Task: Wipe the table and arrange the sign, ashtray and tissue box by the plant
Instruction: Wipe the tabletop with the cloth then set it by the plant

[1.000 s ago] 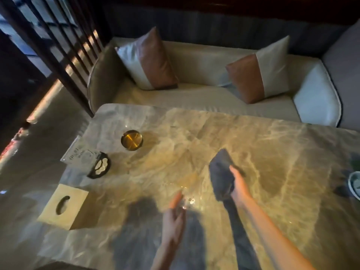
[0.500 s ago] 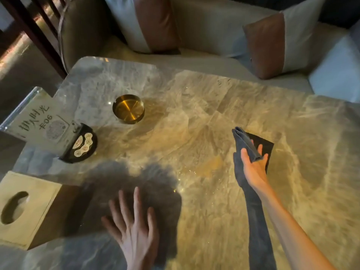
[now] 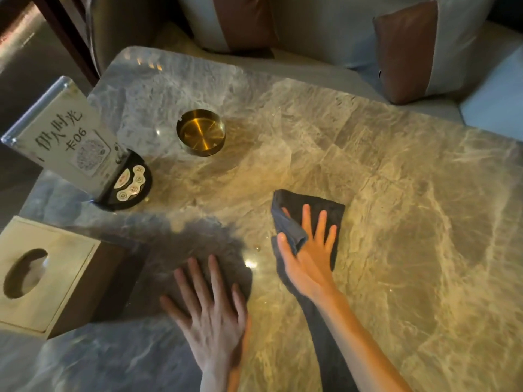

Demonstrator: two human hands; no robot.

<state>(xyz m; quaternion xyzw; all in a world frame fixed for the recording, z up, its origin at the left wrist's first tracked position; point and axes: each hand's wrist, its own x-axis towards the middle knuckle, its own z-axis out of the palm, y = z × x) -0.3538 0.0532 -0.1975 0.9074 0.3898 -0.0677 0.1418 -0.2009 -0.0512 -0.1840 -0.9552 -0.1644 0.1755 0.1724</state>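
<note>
My right hand (image 3: 310, 254) presses flat, fingers spread, on a dark grey cloth (image 3: 325, 206) in the middle of the marble table (image 3: 410, 222). A fold of the cloth is pinched between thumb and palm. My left hand (image 3: 213, 309) lies flat and open on the table near the front edge, holding nothing. A brass ashtray (image 3: 201, 132) stands at the back left. The clear acrylic sign (image 3: 65, 137) on its black base (image 3: 128, 186) stands at the left edge. The wooden tissue box (image 3: 46, 274) sits at the front left corner. No plant is in view.
A beige sofa (image 3: 325, 32) with two brown-and-white cushions (image 3: 424, 48) runs along the table's far side. A dark wooden railing post (image 3: 65, 35) rises at the far left. The right half of the table shows bare marble.
My right hand has gone from gripping the raised cloth to pressing it flat on the table, nearer to me. My left hand has settled flat on the table. The view has moved closer.
</note>
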